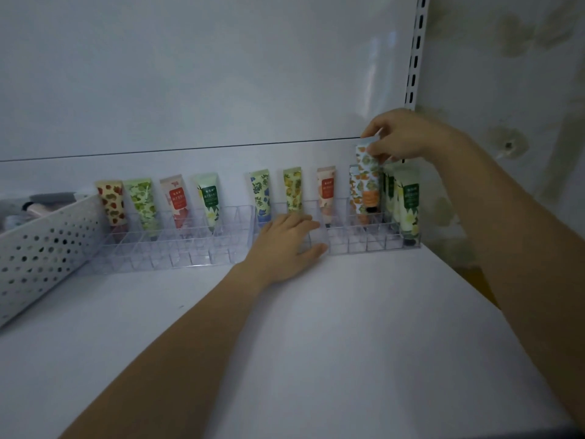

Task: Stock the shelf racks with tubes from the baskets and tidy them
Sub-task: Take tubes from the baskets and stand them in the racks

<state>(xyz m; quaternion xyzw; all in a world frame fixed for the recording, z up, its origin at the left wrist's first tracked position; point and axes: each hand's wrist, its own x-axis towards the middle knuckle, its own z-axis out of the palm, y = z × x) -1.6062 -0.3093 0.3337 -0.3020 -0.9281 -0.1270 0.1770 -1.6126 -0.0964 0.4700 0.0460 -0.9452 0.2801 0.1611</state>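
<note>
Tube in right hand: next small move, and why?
Probably lower the tube straight down into the rack cell beneath it. The right hand pinches its top end, it stands higher than the tubes beside it, and the left hand rests on the rack's front, seemingly steadying it.

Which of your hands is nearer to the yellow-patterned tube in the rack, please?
Left. The left hand rests on the clear rack just in front of the yellow-patterned tube; the right hand is farther right, pinching the green-patterned tube.
</note>
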